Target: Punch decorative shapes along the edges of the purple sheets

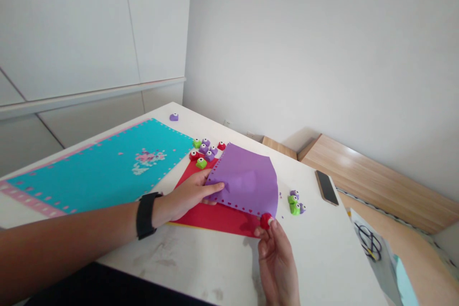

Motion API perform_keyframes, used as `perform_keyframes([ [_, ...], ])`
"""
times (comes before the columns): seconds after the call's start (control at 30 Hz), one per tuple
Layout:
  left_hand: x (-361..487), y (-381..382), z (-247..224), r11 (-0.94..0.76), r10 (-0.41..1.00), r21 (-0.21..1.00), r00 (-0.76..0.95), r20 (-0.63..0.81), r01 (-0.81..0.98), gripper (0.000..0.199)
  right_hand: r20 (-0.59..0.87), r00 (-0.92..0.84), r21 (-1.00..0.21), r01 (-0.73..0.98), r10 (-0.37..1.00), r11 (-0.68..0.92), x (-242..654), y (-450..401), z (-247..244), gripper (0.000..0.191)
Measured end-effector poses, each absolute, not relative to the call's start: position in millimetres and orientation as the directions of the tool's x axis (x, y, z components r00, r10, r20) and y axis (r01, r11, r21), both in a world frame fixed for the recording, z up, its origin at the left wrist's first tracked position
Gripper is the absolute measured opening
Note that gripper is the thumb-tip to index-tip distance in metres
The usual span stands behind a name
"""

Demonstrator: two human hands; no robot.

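My left hand [190, 194] grips the left edge of a purple sheet [247, 177], thumb on top and fingers beneath. Small punched holes run along the sheet's left and near edges. At its near right corner, my right hand [276, 253] holds a red craft punch [266, 221] with a white button between thumb and fingers. The punch sits at the sheet's edge; whether the paper is inside its slot cannot be made out. Under the purple sheet lies a red sheet [222, 222], with a thin yellow edge showing below it.
Several purple, green and red punches [204, 148] cluster beyond my left hand, more [294, 203] stand at right, and one purple punch [174, 116] sits far back. A turquoise sheet [107, 172] with paper bits lies left, over pink. A phone [326, 187] rests near the table's right edge.
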State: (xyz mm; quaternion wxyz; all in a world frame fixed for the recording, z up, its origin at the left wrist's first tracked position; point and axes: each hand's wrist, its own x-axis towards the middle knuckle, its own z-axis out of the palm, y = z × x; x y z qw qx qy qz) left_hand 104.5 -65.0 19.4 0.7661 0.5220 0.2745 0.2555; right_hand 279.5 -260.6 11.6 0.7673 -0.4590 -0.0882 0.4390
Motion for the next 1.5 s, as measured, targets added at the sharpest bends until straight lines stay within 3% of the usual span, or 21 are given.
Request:
perform_keyframes([
  [0.2, 104.5, -60.2, 19.4, 0.297, 0.689, 0.951, 0.709, -0.149, -0.089, 0.059, -0.234, 0.496, -0.794, -0.594, 0.837, 0.130, 280.5, -262.5, 18.5, 0.017],
  [0.4, 105.3, -61.0, 17.9, 0.320, 0.634, 0.943, 0.760, -0.143, -0.089, 0.041, -0.235, 0.628, -0.828, -0.529, 0.742, 0.186, 279.5, -258.1, 23.5, 0.022],
  [0.63, 104.0, -63.3, 19.0, 0.323, 0.593, 0.943, 0.794, -0.136, -0.079, 0.044, -0.240, 0.636, -0.798, -0.559, 0.733, 0.223, 279.5, -255.6, 19.8, 0.022],
  [0.9, 100.6, -55.2, 10.0, 0.065, 0.601, 0.998, 0.797, -0.052, 0.016, 0.040, -0.200, 0.658, -0.852, -0.483, 0.726, 0.203, 288.1, -255.2, 18.8, 0.029],
  [1.23, 98.4, -52.6, 13.2, -0.019, 0.574, 1.000, 0.819, 0.003, 0.009, 0.038, -0.205, 0.612, -0.815, -0.539, 0.764, 0.213, 285.6, -253.2, 16.9, 0.018],
  [1.5, 98.0, -52.5, 13.2, -0.073, 0.561, 0.997, 0.827, 0.034, 0.008, 0.037, -0.227, 0.689, -0.833, -0.504, 0.689, 0.229, 283.6, -249.0, 13.6, 0.026],
])
